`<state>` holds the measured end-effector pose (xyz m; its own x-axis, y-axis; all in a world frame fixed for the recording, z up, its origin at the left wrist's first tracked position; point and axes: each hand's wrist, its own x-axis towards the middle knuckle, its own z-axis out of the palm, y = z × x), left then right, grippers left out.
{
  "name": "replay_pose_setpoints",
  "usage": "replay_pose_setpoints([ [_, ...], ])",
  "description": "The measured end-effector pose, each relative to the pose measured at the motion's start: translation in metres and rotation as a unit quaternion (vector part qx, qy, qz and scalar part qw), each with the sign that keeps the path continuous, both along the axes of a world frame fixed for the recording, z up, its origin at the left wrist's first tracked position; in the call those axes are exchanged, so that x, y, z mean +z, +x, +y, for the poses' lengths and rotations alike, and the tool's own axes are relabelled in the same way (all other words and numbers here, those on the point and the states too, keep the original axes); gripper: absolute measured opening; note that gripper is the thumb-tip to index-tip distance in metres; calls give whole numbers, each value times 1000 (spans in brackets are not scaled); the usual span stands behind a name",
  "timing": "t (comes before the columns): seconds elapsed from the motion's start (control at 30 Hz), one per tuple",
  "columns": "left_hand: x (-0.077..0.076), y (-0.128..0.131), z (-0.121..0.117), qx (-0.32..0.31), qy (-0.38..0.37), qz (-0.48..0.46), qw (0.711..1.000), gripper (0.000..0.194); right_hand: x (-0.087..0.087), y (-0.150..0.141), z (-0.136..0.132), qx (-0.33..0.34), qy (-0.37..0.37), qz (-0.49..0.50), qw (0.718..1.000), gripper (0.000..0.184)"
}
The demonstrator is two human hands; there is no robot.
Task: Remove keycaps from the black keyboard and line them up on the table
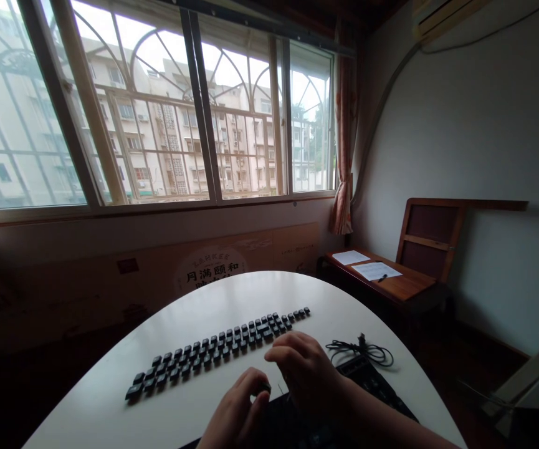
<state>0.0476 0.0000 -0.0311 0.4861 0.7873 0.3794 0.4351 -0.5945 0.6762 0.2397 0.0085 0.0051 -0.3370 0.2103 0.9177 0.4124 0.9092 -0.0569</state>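
My left hand (238,405) is closed, with a small dark piece (260,388), perhaps a keycap, between thumb and forefinger. Just right of it, my right hand (304,371) is curled with its fingertips pinched together. Thin wire-like lines show beneath those fingers, but what they hold is hidden. Both hands are over a black keyboard (273,421) at the near side of the white round table (194,411); my right forearm covers much of it. Beyond the hands, black keycaps (204,352) stand in several slanting rows on the tabletop.
A coiled black cable (376,352) lies behind the keyboard's right end. Farther right stands a low wooden table (409,287) with paper sheets (376,270) and a pen (382,278). A printed cardboard panel (260,249) leans below the barred window (166,125).
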Motion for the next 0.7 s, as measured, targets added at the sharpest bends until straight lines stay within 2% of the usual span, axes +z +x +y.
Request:
replay_pose_setpoints([
  [0.27, 3, 0, -1, -3, -43, -40, 998, 39, -10, 2, 2, -1, -65, -143, 988, 15],
  [0.53, 1, 0, 2, -5, -91, -74, 993, 39, -5, 4, -1, 4, -99, -183, 978, 13],
  [0.7, 4, 1, 1, -9, -95, -81, 992, 35, -10, 4, 1, -12, -110, -190, 975, 14],
])
